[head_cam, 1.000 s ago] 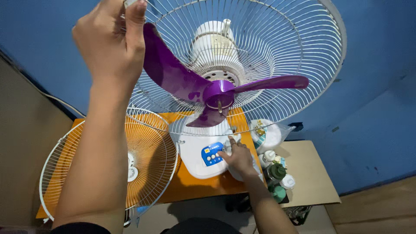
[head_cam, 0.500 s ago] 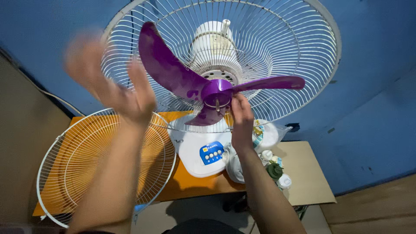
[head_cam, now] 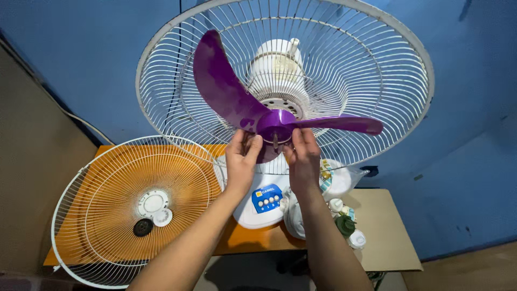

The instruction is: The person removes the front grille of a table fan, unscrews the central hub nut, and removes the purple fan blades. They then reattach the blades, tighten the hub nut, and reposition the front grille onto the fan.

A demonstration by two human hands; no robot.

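Both bare forearms raised, reaching up & fwd. Left hand (head_cam: 240, 160) — fingers curled, thumb up, palm facing inward. Right hand (head_cam: 303, 156) mirrors it — fingers loosely bent, close beside left, not touching.

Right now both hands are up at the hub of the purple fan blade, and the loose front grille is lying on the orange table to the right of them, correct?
Not quite. The head view shows the left hand and right hand at the purple fan blade hub, but the loose front grille lies on the orange table to their left, not right.
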